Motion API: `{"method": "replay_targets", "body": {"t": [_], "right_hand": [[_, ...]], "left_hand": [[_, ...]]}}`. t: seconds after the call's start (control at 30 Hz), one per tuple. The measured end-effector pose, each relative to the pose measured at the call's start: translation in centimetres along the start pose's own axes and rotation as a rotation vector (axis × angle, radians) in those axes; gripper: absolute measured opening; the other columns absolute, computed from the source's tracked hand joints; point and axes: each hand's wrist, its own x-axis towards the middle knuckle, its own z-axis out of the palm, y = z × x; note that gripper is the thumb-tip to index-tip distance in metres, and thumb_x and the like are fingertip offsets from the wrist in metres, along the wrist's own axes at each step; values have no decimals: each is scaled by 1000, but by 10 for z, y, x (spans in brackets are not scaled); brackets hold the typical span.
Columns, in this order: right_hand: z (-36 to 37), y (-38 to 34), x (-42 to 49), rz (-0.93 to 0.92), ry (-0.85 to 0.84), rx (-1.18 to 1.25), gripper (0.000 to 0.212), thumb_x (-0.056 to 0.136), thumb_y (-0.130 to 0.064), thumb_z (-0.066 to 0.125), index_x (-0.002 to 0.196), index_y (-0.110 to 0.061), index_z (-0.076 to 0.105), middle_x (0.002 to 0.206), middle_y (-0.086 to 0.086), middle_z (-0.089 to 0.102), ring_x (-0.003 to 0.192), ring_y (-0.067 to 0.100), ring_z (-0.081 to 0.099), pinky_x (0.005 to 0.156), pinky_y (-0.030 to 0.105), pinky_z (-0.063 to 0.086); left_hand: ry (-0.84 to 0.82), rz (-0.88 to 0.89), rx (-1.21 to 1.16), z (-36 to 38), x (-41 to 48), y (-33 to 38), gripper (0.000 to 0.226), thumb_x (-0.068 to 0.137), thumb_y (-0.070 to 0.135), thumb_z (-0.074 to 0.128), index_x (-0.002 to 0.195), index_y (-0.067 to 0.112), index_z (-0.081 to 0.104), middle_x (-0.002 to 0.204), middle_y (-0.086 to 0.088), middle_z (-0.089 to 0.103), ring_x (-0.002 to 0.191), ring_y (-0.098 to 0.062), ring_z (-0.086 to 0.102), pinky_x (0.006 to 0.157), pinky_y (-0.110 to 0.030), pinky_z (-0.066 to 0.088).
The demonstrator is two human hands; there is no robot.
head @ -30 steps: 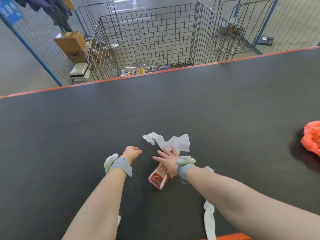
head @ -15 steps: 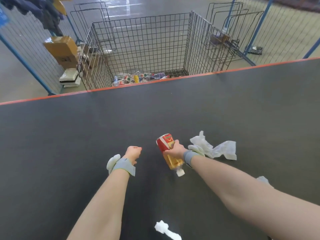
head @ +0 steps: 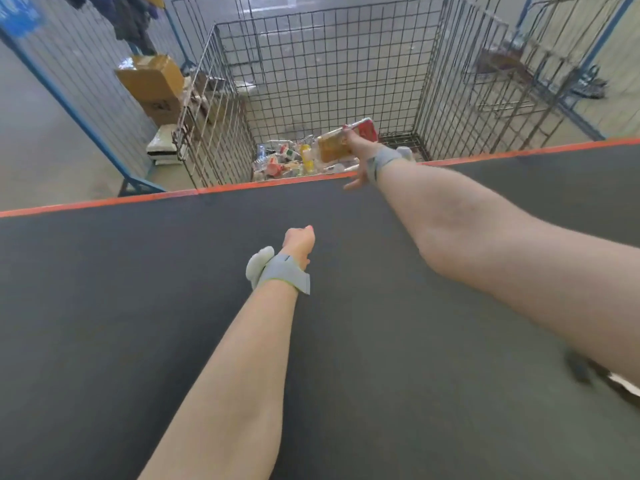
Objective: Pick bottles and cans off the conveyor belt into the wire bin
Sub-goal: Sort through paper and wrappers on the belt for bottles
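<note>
Most of the view is the dark conveyor belt (head: 138,306), whose far side ends in an orange edge strip (head: 104,202). Just beyond that strip stands the wire bin (head: 311,64), with a pile of bottles and cans (head: 287,161) on its floor. A blue-framed mesh fence (head: 69,98) runs to the left of the bin, and a cardboard box (head: 152,77) sits between the two.

The right arm reaches across the belt, so the right hand (head: 360,155) is over the far edge, at the bin's near side. A bottle (head: 334,143) of amber liquid with a red label lies tilted against that hand, above the pile. One of the fingers (head: 346,128) rests over the bottle and the lower ones are splayed apart. I cannot tell whether the hand grips the bottle.

The left hand (head: 299,239) is over the middle of the belt with its fingers curled into a fist, holding nothing that shows. Each wrist wears a grey band (head: 285,273).
</note>
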Motion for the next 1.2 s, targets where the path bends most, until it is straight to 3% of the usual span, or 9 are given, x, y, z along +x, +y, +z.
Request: {"method": "replay_targets", "body": {"t": [0.07,0.13,0.33,0.57,0.7,0.8,0.87,1.03,1.2], "right_hand": [[9,-8,34,-31,-20,-116,71,90,-60,50,145,-18,33,154,7,33,136,34,39,110,58,31],[9,4,42,-82,-45,-233,61,95,-48,46,146,-16,35,150,10,38,134,33,42,108,51,37],[-3,58,-8,-25,-18,-327,57,98,-39,43,146,-11,33,150,12,36,135,33,40,104,45,39],[-34,114,-110,-39,50,-472,52,98,-29,47,142,-3,40,145,16,43,133,34,43,105,41,38],[-50,157,-159,-25,85,-554,53,97,-27,51,141,1,39,144,19,44,131,35,44,100,39,39],[-53,199,-176,94,12,-648,67,101,-34,44,151,3,16,156,18,24,142,33,29,97,33,34],[-57,229,-190,121,7,-738,78,99,-41,47,153,-3,6,159,16,16,144,33,23,109,35,30],[-54,270,-221,138,-84,-846,77,99,-38,48,153,-4,5,158,12,17,145,30,22,112,37,28],[-47,304,-248,61,-114,-815,68,94,-25,57,150,-8,23,149,15,37,136,35,38,108,42,35]], "left_hand": [[1,19,28,0,17,16,46,99,31,40,137,6,44,128,-12,56,113,-28,57,89,-41,49],[0,17,61,1,29,21,46,99,32,40,137,7,42,127,-12,57,113,-28,57,90,-41,50],[-32,-23,88,3,1,6,51,99,33,40,143,7,34,134,-12,51,122,-29,52,100,-44,45],[-92,-90,113,-3,-101,-35,58,99,32,42,148,8,22,146,-12,40,131,-27,45,105,-48,39],[-80,-67,149,-7,-151,-60,55,99,33,43,146,9,29,142,-13,45,128,-26,48,103,-46,42],[-65,-75,142,-13,-175,-88,52,99,33,44,145,10,34,140,-12,47,120,-24,50,100,-45,42],[-59,-91,136,-21,-193,-110,53,99,33,45,146,11,34,141,-11,45,124,-26,49,101,-46,41],[-10,-104,124,-46,-218,-155,50,99,29,47,144,8,37,141,-13,45,128,-29,46,103,-46,38],[66,-178,100,-77,-237,-202,48,99,23,48,142,4,39,138,-18,48,126,-34,47,104,-44,36]]}}
